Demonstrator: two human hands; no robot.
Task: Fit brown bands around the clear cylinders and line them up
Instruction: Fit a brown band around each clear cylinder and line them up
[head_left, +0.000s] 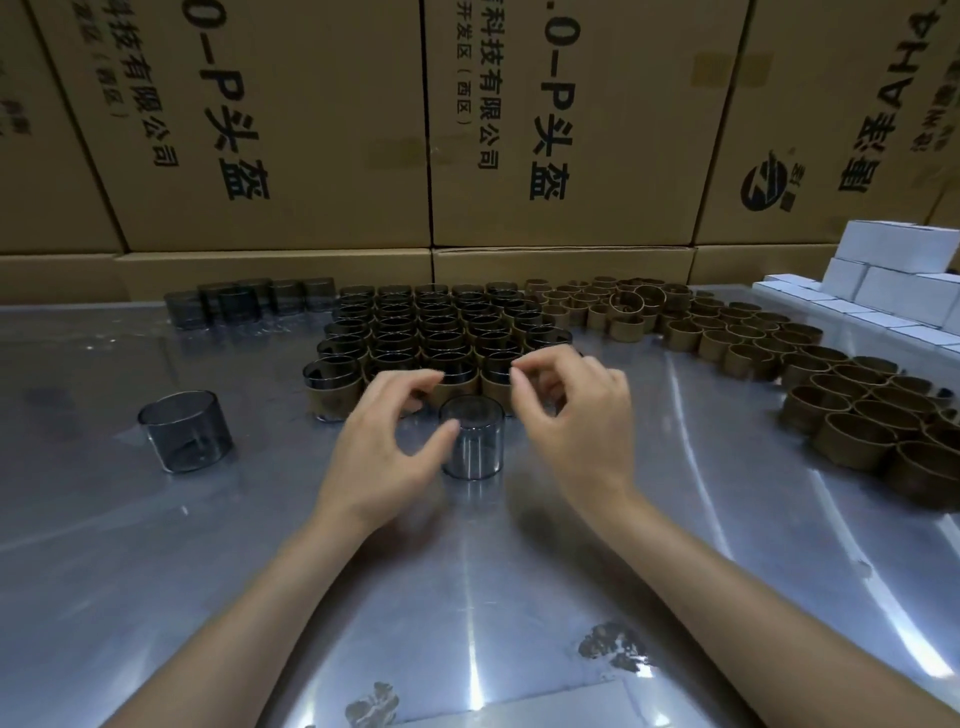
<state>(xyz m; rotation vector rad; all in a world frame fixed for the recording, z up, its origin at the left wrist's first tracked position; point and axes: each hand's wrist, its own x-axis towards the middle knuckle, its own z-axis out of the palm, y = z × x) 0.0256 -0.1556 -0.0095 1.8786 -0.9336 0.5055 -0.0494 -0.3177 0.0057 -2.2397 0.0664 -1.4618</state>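
Note:
A bare clear cylinder (475, 452) stands upright on the shiny table, right in front of me. My left hand (384, 447) is beside it with loosely curled fingers, and its thumb tip touches the cylinder's left rim. My right hand (571, 415) hovers just right of and behind the cylinder, fingers loosely curled with nothing visible in them. Directly behind both hands, banded cylinders (431, 332) stand in several tidy rows. Loose brown bands (727, 332) lie in a wide spread to the right.
Another bare clear cylinder (187, 439) stands alone at the left, and several more (249, 304) sit at the back left. White boxes (883, 280) are stacked at the far right. Large cardboard cartons (311, 130) wall off the back. The metal tabletop (467, 597) reflects glare.

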